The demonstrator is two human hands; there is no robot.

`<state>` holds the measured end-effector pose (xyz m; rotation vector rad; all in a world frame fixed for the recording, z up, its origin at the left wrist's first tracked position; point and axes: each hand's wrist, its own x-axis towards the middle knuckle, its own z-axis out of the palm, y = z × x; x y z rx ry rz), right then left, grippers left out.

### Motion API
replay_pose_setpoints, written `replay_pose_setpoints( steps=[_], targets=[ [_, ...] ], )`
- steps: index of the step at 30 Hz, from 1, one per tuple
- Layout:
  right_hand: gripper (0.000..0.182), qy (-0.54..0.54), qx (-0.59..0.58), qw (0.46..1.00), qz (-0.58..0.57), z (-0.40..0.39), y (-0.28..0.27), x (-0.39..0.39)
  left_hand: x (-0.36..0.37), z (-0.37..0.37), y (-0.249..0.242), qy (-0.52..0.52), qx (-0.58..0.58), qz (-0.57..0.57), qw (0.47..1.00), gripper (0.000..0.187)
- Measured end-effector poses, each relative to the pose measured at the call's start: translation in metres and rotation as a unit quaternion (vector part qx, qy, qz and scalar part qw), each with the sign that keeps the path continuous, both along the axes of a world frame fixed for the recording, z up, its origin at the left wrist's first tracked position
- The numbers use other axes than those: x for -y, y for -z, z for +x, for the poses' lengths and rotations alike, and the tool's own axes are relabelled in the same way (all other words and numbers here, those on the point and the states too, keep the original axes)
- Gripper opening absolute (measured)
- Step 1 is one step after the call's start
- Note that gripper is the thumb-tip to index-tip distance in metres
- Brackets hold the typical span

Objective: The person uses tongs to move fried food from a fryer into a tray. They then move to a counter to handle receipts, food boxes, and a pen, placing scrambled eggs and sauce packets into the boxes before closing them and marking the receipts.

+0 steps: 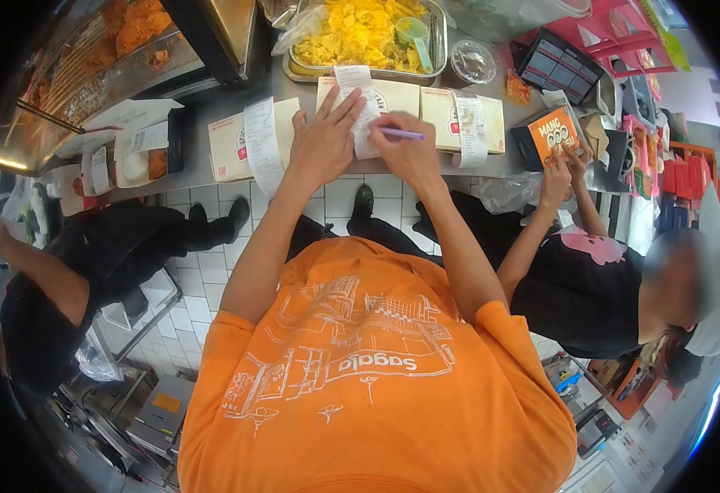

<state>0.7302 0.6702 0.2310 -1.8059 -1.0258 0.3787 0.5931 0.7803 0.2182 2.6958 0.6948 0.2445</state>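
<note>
My left hand lies flat with fingers spread on a white food box and the edge of the paper receipt on top of it. A purple pen is pinched in my right hand, its tip end hidden by my fingers over the receipt. The middle food box is partly covered by both hands. To its left, another food box carries a long receipt hanging past the counter edge. On the right a third food box has a receipt draped over it.
Behind the boxes stands a metal tray of yellow food with a green scoop. A lidded cup is beside it. Open boxes sit left. At right, a co-worker's hands hold an orange box; another person stands left.
</note>
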Motion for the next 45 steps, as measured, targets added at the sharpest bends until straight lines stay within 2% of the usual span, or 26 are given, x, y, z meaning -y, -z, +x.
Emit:
replay_pose_setpoints(
  steps=[2,3,5,9,11,12,13,14,15,17,19,21,22,23,25,28,32,34,38,40,43,45],
  targets=[
    [0.011,-0.033,-0.060,0.997,-0.035,-0.002,0.000,0.005,0.000,-0.001,0.001,0.012,0.011,0.029,0.999,0.057],
    [0.011,-0.032,-0.059,0.997,-0.036,-0.002,0.002,0.007,-0.001,-0.001,0.002,0.013,0.013,0.029,0.999,0.057],
    [0.011,0.011,0.031,0.999,-0.021,-0.003,0.002,0.010,-0.001,0.001,0.002,0.001,0.019,-0.013,1.000,0.057],
    [0.006,0.029,-0.026,0.998,-0.051,-0.001,-0.018,0.055,0.004,0.009,-0.002,-0.016,0.023,-0.006,1.000,0.057],
    [0.012,0.207,-0.021,0.978,-0.005,0.021,-0.018,0.084,0.007,0.013,0.000,-0.038,0.067,0.014,0.997,0.057],
    [0.012,0.211,-0.017,0.977,-0.004,0.031,-0.015,0.094,0.012,0.018,-0.008,-0.042,0.091,0.052,0.994,0.056],
    [0.015,0.228,-0.081,0.970,0.038,0.039,-0.011,0.103,0.019,0.030,-0.009,-0.036,0.094,0.052,0.994,0.056],
    [0.019,0.244,-0.145,0.956,0.081,0.043,-0.006,0.113,0.031,0.046,-0.012,0.012,0.109,0.035,0.993,0.052],
    [0.019,0.250,-0.143,0.954,0.083,0.049,0.006,0.121,0.043,0.063,-0.013,0.061,0.124,0.019,0.990,0.047],
    [0.026,0.216,-0.039,0.975,-0.031,0.064,0.025,0.131,0.073,0.107,-0.011,0.106,0.138,0.003,0.985,0.045],
    [0.021,0.249,-0.054,0.967,-0.009,0.062,0.020,0.125,0.077,0.133,0.002,0.148,0.152,-0.009,0.977,0.043],
    [0.021,0.249,-0.103,0.961,0.054,0.065,0.022,0.124,0.074,0.146,0.009,0.096,0.152,0.024,0.983,0.039],
    [0.015,0.255,-0.116,0.957,0.071,0.066,0.023,0.126,0.074,0.146,0.015,0.093,0.148,0.006,0.985,0.040],
    [0.015,0.262,-0.118,0.955,0.070,0.069,0.019,0.127,0.075,0.147,0.014,0.099,0.146,0.003,0.984,0.040],
    [0.010,0.236,-0.042,0.971,0.010,0.076,0.012,0.126,0.077,0.147,0.014,0.077,0.139,0.018,0.987,0.043],
    [0.009,0.236,-0.004,0.972,0.010,0.084,0.003,0.125,0.079,0.153,0.021,0.044,0.149,0.031,0.987,0.047],
    [0.010,0.237,-0.048,0.970,0.023,0.090,0.001,0.126,0.077,0.154,0.020,0.028,0.164,0.044,0.985,0.052],
    [0.010,0.205,0.012,0.979,0.008,0.088,-0.007,0.123,0.077,0.148,0.014,0.051,0.147,0.040,0.987,0.056],
    [0.010,0.213,-0.001,0.977,0.022,0.092,-0.004,0.115,0.078,0.144,0.008,0.075,0.118,0.033,0.990,0.068],
    [0.010,0.158,-0.018,0.987,-0.038,0.095,-0.004,0.110,0.078,0.144,0.008,0.072,0.110,0.035,0.991,0.068],
    [0.010,0.198,-0.009,0.980,-0.007,0.103,-0.001,0.108,0.079,0.145,0.007,0.072,0.098,0.032,0.992,0.069],
    [0.010,0.186,0.014,0.983,-0.002,0.102,0.007,0.110,0.078,0.144,0.006,0.072,0.091,0.030,0.993,0.069]
  ],
)
